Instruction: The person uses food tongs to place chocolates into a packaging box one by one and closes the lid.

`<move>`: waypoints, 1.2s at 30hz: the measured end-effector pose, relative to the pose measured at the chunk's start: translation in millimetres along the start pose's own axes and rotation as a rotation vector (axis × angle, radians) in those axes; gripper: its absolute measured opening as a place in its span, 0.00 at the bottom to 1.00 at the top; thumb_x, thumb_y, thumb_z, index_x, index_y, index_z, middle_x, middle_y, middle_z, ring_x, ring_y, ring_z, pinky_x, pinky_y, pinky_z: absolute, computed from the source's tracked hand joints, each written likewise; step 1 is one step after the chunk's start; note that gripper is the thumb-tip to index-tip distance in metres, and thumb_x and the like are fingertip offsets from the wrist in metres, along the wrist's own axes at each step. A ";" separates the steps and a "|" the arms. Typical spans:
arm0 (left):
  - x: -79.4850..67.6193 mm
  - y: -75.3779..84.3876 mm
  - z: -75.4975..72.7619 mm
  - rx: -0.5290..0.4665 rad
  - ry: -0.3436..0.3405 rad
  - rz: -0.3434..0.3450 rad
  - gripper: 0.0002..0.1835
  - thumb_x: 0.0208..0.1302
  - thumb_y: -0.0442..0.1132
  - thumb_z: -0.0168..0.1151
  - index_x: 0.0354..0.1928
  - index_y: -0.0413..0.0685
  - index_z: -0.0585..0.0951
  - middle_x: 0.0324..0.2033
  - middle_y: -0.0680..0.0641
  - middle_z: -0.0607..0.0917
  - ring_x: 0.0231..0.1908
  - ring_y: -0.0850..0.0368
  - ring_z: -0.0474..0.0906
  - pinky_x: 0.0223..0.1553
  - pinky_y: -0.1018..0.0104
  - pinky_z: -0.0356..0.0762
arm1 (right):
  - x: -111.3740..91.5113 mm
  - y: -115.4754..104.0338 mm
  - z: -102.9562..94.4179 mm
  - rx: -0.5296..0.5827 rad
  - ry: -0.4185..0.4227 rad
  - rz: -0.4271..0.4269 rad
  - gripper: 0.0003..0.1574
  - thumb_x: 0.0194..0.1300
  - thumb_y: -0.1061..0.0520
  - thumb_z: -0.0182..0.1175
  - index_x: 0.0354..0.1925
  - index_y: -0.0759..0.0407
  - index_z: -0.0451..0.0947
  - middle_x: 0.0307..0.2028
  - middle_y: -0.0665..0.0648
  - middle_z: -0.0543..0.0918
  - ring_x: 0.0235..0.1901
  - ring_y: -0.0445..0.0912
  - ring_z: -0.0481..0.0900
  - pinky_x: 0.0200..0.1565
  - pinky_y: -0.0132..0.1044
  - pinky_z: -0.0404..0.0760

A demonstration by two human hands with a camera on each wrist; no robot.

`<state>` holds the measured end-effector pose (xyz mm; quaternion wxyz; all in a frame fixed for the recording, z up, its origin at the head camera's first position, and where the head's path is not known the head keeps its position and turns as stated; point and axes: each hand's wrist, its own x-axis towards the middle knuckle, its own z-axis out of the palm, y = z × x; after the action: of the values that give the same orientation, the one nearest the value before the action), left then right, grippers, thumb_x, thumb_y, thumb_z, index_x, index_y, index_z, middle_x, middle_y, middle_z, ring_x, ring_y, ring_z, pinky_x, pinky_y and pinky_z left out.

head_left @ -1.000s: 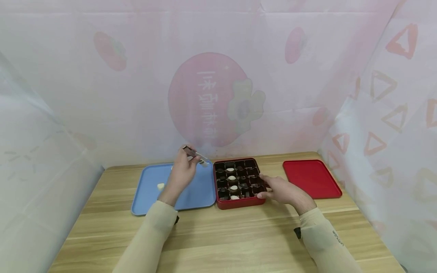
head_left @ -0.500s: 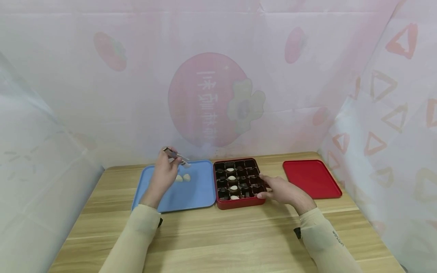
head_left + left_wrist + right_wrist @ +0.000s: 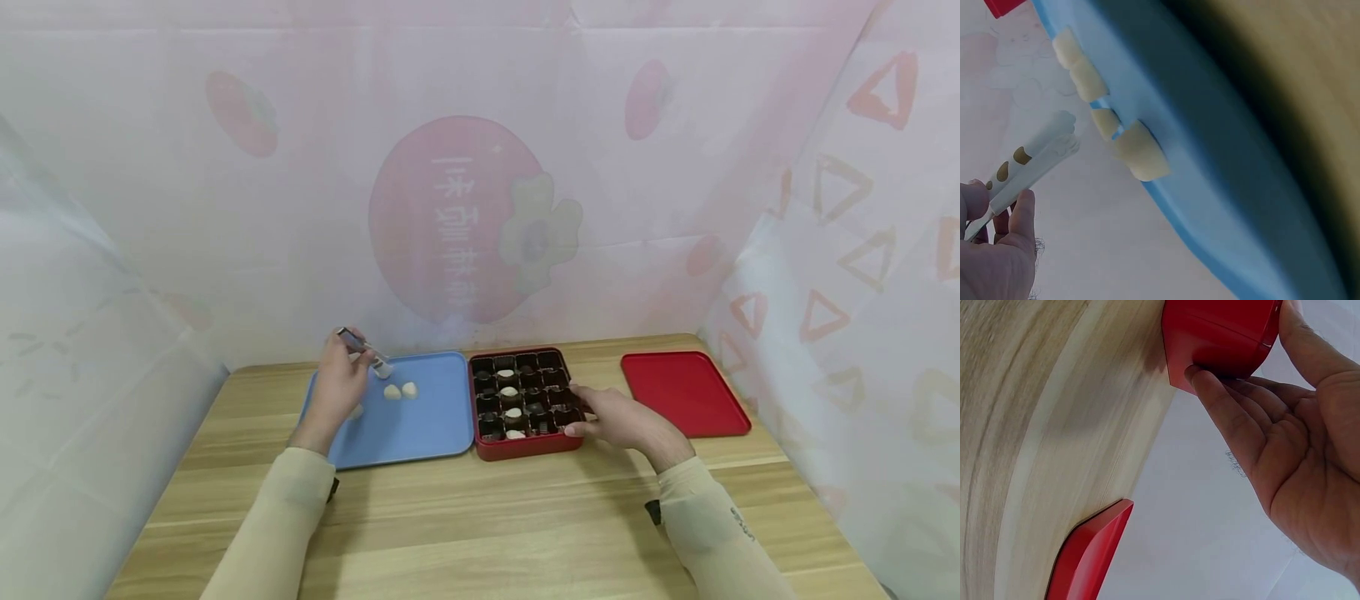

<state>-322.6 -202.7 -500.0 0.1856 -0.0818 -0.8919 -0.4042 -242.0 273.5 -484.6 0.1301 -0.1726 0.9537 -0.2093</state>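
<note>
My left hand [image 3: 339,385] holds a pair of tongs [image 3: 378,365] above the left side of the blue tray [image 3: 431,433]. In the left wrist view nothing shows between the tips of the tongs [image 3: 1038,153]. Several cream-white chocolates [image 3: 409,390] lie on that tray, one partly hidden by the hand. To the right stands a red box [image 3: 517,451] with a dark compartment insert, holding brown and white chocolates [image 3: 509,392]. My right hand [image 3: 618,418] grips the box's right side, thumb at the rim and fingers against the outer wall.
A red lid [image 3: 684,392] lies on the wooden table [image 3: 480,525], right of the box. The tray and the box stand side by side, edges close together. Printed cloth walls [image 3: 322,208] enclose the back and both sides.
My left hand has moved left with the tongs, away from the box, and the tongs now tip lower over the tray. Chocolates it covered now show. The right hand stays put.
</note>
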 end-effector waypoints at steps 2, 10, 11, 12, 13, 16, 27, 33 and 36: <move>1.3 -3.8 -1.1 0.009 -0.007 -0.007 0.13 0.90 0.29 0.59 0.67 0.30 0.71 0.63 0.26 0.78 0.73 0.22 0.81 0.71 0.28 0.89 | 0.0 -0.1 -0.3 -0.001 -0.001 0.000 0.58 0.82 0.42 0.76 0.89 0.71 0.63 0.81 0.78 0.78 0.78 0.72 0.83 0.79 0.70 0.84; 5.4 -12.1 -3.4 0.034 -0.069 -0.047 0.14 0.93 0.31 0.55 0.69 0.30 0.70 0.67 0.25 0.75 0.78 0.21 0.77 0.76 0.30 0.87 | 0.7 0.3 -0.9 0.001 -0.005 -0.001 0.58 0.82 0.42 0.76 0.90 0.71 0.63 0.81 0.78 0.78 0.78 0.72 0.83 0.78 0.69 0.85; 6.0 -12.3 -3.7 0.034 -0.077 -0.053 0.14 0.93 0.31 0.55 0.69 0.30 0.70 0.68 0.25 0.75 0.78 0.21 0.77 0.77 0.30 0.86 | 0.6 0.3 -0.9 0.004 -0.006 -0.001 0.58 0.82 0.42 0.76 0.90 0.70 0.63 0.81 0.78 0.78 0.78 0.72 0.83 0.78 0.69 0.85; 6.7 -12.5 -4.0 0.036 -0.083 -0.055 0.14 0.93 0.32 0.55 0.69 0.30 0.70 0.68 0.25 0.75 0.78 0.21 0.77 0.78 0.30 0.85 | 0.6 0.3 -1.0 0.006 -0.007 0.000 0.57 0.82 0.42 0.76 0.90 0.70 0.63 0.81 0.78 0.78 0.78 0.71 0.83 0.78 0.69 0.85; 7.1 -12.5 -4.3 0.037 -0.090 -0.057 0.15 0.93 0.32 0.54 0.70 0.30 0.70 0.68 0.25 0.75 0.78 0.22 0.77 0.78 0.30 0.85 | 0.5 0.2 -1.1 0.007 -0.008 0.000 0.57 0.82 0.42 0.76 0.90 0.70 0.63 0.81 0.77 0.78 0.78 0.71 0.83 0.78 0.69 0.85; 8.3 -12.3 -5.0 0.049 -0.103 -0.048 0.15 0.93 0.31 0.53 0.71 0.29 0.70 0.68 0.26 0.75 0.76 0.23 0.78 0.79 0.29 0.83 | 0.4 -0.2 -1.3 0.009 -0.010 0.003 0.57 0.82 0.42 0.76 0.90 0.69 0.63 0.81 0.77 0.79 0.78 0.71 0.83 0.78 0.69 0.85; 7.1 -10.3 -7.3 0.093 -0.166 0.043 0.11 0.90 0.24 0.51 0.67 0.33 0.71 0.64 0.28 0.76 0.63 0.32 0.82 0.60 0.39 0.89 | 0.3 0.0 -1.8 0.011 -0.010 0.009 0.57 0.82 0.42 0.76 0.90 0.68 0.63 0.81 0.76 0.79 0.78 0.70 0.84 0.78 0.69 0.85; 7.6 -9.2 -2.7 0.047 -0.176 0.052 0.11 0.90 0.23 0.50 0.66 0.33 0.69 0.64 0.28 0.75 0.65 0.29 0.82 0.67 0.33 0.88 | 0.2 0.1 -1.4 0.007 -0.005 0.005 0.58 0.82 0.42 0.76 0.90 0.69 0.63 0.82 0.76 0.78 0.78 0.71 0.83 0.78 0.69 0.85; 8.0 -7.5 -0.9 0.020 -0.190 0.042 0.11 0.90 0.23 0.50 0.66 0.33 0.68 0.64 0.28 0.73 0.66 0.28 0.82 0.72 0.30 0.86 | 0.0 0.2 -1.1 0.007 -0.005 0.004 0.58 0.82 0.42 0.76 0.90 0.69 0.63 0.82 0.76 0.78 0.78 0.70 0.83 0.78 0.68 0.85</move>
<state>-332.0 -208.3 -501.5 0.1097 -0.1365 -0.9076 -0.3816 -242.4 274.1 -483.8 0.1336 -0.1707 0.9530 -0.2119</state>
